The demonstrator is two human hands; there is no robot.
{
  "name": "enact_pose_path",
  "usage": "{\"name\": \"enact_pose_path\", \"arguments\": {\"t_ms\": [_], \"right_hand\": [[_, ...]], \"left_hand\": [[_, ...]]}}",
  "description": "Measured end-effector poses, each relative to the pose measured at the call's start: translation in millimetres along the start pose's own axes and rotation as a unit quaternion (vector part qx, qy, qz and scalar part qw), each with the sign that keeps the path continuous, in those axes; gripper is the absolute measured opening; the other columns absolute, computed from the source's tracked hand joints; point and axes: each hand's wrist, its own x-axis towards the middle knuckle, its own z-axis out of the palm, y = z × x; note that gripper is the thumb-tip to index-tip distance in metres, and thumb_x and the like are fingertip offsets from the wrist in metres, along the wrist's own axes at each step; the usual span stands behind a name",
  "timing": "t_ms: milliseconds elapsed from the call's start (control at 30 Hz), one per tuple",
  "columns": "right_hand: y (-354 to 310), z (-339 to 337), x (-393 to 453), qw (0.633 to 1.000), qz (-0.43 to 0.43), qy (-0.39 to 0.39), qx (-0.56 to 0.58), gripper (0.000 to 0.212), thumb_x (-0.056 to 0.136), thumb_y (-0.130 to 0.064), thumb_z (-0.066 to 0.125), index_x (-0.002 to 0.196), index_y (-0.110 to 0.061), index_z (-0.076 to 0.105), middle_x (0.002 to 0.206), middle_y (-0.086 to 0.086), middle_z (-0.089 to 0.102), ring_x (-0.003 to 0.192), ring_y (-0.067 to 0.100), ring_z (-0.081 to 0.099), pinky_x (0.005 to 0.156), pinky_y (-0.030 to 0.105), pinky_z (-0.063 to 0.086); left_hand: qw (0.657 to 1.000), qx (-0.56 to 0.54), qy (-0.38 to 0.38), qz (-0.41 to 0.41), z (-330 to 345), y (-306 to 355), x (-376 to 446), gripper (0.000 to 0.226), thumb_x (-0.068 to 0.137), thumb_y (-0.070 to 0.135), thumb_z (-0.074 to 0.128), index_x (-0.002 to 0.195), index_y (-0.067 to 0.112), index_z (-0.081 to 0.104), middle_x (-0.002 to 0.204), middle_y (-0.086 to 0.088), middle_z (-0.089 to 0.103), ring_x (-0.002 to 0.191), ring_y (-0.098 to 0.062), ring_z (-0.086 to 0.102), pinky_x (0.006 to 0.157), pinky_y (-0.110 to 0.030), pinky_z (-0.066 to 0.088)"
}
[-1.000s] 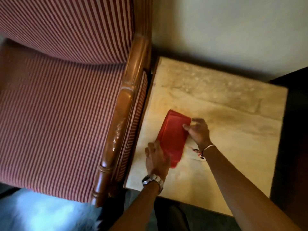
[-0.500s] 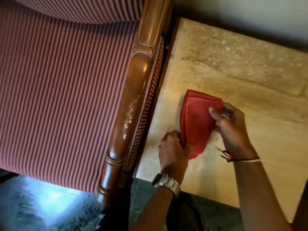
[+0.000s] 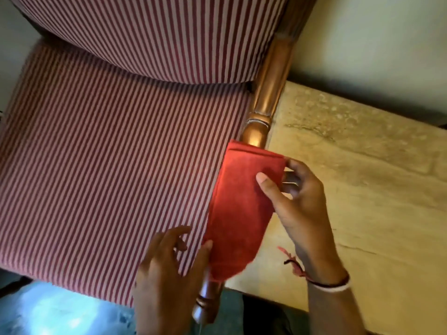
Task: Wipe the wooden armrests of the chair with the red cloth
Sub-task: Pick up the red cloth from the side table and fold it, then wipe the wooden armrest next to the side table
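Over armrest [image 3: 268, 97] — right hand [image 3: 300, 204] pinching cloth [image 3: 238, 211]

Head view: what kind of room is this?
Probably a sitting room in a home: a striped upholstered chair with a wooden armrest, and a stone-topped side table against the wall.

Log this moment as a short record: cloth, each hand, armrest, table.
cloth: red, folded, laid lengthwise over the armrest
right hand: pinches the cloth's right edge, thumb on top
left hand: fingers spread, thumb at the cloth's lower left edge
armrest: wooden, bare above the cloth, its tip showing below
table: stone top, right of the chair, nothing on it in view
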Motion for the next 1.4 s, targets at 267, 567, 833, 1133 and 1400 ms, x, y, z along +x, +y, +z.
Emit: {"name": "enact_pose_path", "arguments": {"t_ms": [267, 567, 833, 1133, 1400], "right_hand": [[20.9, 88.7, -54.6, 0.901, -0.178, 0.157, -0.364, 0.069, 0.105, -0.050, 0.039, 0.163, -0.023, 0.014, 0.174, 0.002, 0.009, 0.158, 0.018, 0.013, 0.128, 0.039, 0.023], [17.2, 103.9, 24.7, 0.849, -0.188, 0.174, -0.463, 0.065, 0.110, -0.035, 0.035, 0.164, -0.015, 0.007, 0.174, 0.017, 0.001, 0.161, 0.034, 0.002, 0.127, 0.056, 0.027], [4.2, 102.5, 38.0, 0.861, -0.174, 0.185, -0.440, 0.062, 0.112, -0.033, 0.032, 0.164, -0.015, 0.005, 0.174, 0.014, -0.003, 0.162, 0.030, 0.000, 0.120, 0.046, 0.043], [10.6, 115.7, 28.8, 0.831, -0.151, 0.186, -0.501, 0.079, 0.105, -0.059, 0.031, 0.164, -0.013, 0.005, 0.174, 0.017, 0.002, 0.161, 0.033, 0.003, 0.129, 0.051, 0.023], [41.1, 117.6, -33.6, 0.817, -0.180, 0.140, -0.530, 0.089, 0.098, -0.072, 0.034, 0.163, -0.013, 0.018, 0.174, 0.011, 0.009, 0.162, 0.028, 0.005, 0.131, 0.051, 0.013]], "left_hand": [[0.981, 0.130, -0.013, 0.145, -3.9, -101.4, 75.9, 0.049, 0.095, 0.047, 0.046, 0.125, 0.012, 0.061, 0.128, -0.017, 0.062, 0.112, -0.031, 0.059, 0.087, -0.045, 0.053], [0.869, 0.342, -0.062, 0.350, 41.9, -196.6, 177.0, 0.066, 0.104, 0.047, 0.028, 0.159, 0.012, 0.020, 0.166, -0.023, 0.018, 0.154, -0.037, 0.022, 0.124, -0.055, 0.025], [0.878, 0.308, -0.038, 0.366, 47.8, -202.6, 178.8, 0.066, 0.103, 0.045, 0.027, 0.159, 0.012, 0.019, 0.166, -0.022, 0.019, 0.155, -0.035, 0.021, 0.124, -0.053, 0.024], [0.872, 0.318, -0.028, 0.372, 47.4, -204.8, 181.3, 0.066, 0.103, 0.044, 0.030, 0.159, 0.011, 0.020, 0.167, -0.022, 0.018, 0.156, -0.034, 0.019, 0.124, -0.054, 0.024], [0.871, 0.312, -0.023, 0.378, 43.6, -199.1, 177.5, 0.064, 0.104, 0.043, 0.028, 0.158, 0.010, 0.022, 0.165, -0.024, 0.022, 0.154, -0.036, 0.023, 0.124, -0.053, 0.026]]}}
